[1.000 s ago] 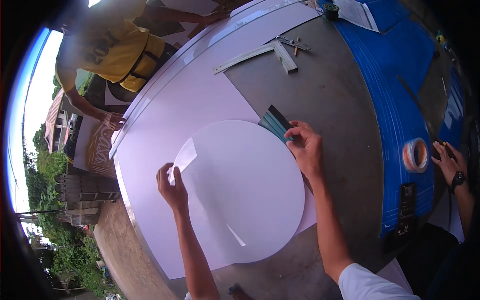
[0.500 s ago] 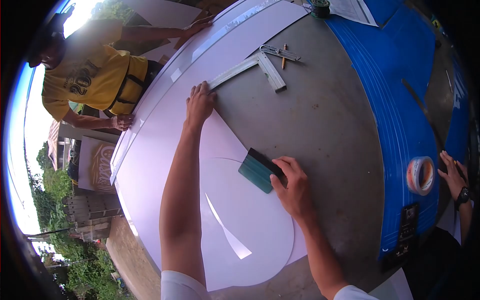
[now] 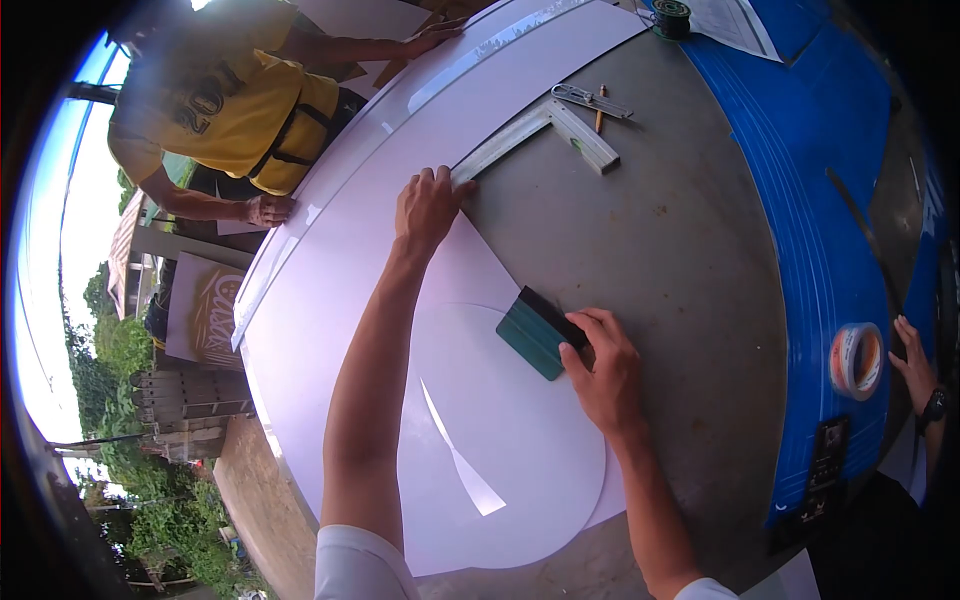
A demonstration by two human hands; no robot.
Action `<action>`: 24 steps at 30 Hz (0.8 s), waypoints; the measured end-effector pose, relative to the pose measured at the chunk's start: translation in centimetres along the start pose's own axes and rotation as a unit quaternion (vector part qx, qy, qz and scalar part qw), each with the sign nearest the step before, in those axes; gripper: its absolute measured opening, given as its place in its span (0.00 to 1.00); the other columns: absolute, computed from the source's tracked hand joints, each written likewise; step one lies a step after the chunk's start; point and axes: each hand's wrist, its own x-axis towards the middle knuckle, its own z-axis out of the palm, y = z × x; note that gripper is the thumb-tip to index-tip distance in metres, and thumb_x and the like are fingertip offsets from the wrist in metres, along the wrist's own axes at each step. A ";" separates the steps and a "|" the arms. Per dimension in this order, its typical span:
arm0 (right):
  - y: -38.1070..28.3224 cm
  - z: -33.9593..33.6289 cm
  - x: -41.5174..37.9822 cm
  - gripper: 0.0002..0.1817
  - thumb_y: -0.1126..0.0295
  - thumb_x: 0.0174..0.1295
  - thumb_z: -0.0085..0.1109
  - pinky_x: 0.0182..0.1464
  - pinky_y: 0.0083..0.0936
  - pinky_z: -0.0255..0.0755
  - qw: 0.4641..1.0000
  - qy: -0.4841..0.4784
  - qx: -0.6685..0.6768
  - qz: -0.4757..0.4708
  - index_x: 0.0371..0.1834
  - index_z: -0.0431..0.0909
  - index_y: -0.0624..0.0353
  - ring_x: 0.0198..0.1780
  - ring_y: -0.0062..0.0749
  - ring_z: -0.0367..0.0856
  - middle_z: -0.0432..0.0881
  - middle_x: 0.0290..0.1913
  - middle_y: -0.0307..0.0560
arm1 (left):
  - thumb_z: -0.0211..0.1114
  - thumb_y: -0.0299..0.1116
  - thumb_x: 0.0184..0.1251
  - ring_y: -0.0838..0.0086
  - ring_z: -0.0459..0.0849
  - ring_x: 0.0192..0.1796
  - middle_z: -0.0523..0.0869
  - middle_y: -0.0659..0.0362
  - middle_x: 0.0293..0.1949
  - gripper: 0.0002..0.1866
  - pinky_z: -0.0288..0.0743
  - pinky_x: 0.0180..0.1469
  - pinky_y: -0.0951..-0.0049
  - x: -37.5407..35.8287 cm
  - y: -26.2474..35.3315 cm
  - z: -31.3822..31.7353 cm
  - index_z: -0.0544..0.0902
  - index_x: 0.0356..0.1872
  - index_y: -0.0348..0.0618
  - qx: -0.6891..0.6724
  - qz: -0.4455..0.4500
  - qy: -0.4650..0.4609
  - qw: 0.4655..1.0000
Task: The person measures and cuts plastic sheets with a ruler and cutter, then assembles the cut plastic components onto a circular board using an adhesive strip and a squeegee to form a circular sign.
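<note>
A green squeegee (image 3: 530, 340) with a dark edge is pinched between the thumb and fingers of my right hand (image 3: 606, 365), over the edge of a large white sheet (image 3: 330, 330). My left hand (image 3: 430, 208) reaches farther forward. Its fingers are closed around the near end of a metal square (image 3: 505, 140), at the sheet's edge; the exact grip is partly hidden. The square's shorter arm lies on the grey tabletop (image 3: 680, 300). A rounded outline and a narrow pale strip (image 3: 470, 475) show on the sheet between my forearms.
Beyond the square lie a bevel gauge (image 3: 592, 100) and a pencil (image 3: 601, 110). Blue sheeting (image 3: 775, 250) carries a tape roll (image 3: 856, 362) and a phone-like dark object (image 3: 828, 450). A co-worker in yellow (image 3: 230, 110) touches the sheet's far side; another person's hand (image 3: 912, 365) is at right.
The view has shifted, moving most things rightward in it. The metal square has turned slightly at my left hand. My right hand keeps the squeegee in nearly the same place on the sheet.
</note>
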 end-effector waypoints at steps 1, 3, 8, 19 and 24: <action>0.0 0.0 0.1 0.16 0.73 0.56 0.60 0.49 0.35 0.74 1.000 0.000 -0.006 -0.007 0.49 0.77 0.65 0.49 0.47 0.79 0.77 0.50 0.52 | 0.58 0.44 0.67 0.55 0.83 0.41 0.82 0.45 0.33 0.18 0.77 0.42 0.58 0.2 0.3 0.2 0.77 0.41 0.35 0.027 0.025 -0.006 0.999; -0.2 -0.1 -0.1 0.16 0.73 0.56 0.60 0.50 0.35 0.74 1.000 -0.001 -0.005 0.000 0.49 0.77 0.66 0.49 0.47 0.79 0.77 0.50 0.53 | 0.56 0.41 0.69 0.55 0.85 0.36 0.83 0.45 0.30 0.16 0.78 0.39 0.59 0.3 0.8 0.4 0.77 0.40 0.35 0.055 0.050 -0.013 0.997; -0.4 -0.4 0.1 0.16 0.75 0.57 0.60 0.53 0.38 0.72 1.000 -0.009 0.012 -0.001 0.49 0.75 0.67 0.50 0.50 0.78 0.77 0.49 0.55 | 0.45 0.26 0.67 0.52 0.80 0.20 0.78 0.47 0.16 0.07 0.73 0.23 0.56 -0.3 1.6 -1.8 0.68 0.42 0.34 0.040 0.079 -0.117 0.989; -0.6 -0.8 0.2 0.16 0.77 0.56 0.60 0.50 0.38 0.73 0.999 -0.014 0.031 0.004 0.48 0.75 0.68 0.49 0.50 0.78 0.76 0.48 0.56 | 0.47 0.27 0.66 0.43 0.76 0.18 0.75 0.42 0.15 0.07 0.66 0.21 0.47 -3.5 1.8 -3.6 0.59 0.39 0.36 -0.149 -0.081 0.054 0.984; -0.7 -1.0 0.6 0.16 0.77 0.56 0.60 0.50 0.38 0.73 1.000 -0.012 0.029 -0.002 0.48 0.74 0.68 0.48 0.49 0.78 0.76 0.48 0.56 | 0.47 0.29 0.61 0.47 0.83 0.39 0.81 0.35 0.35 0.15 0.75 0.43 0.54 4.8 -3.0 -4.6 0.66 0.44 0.26 -0.195 -0.268 0.083 0.940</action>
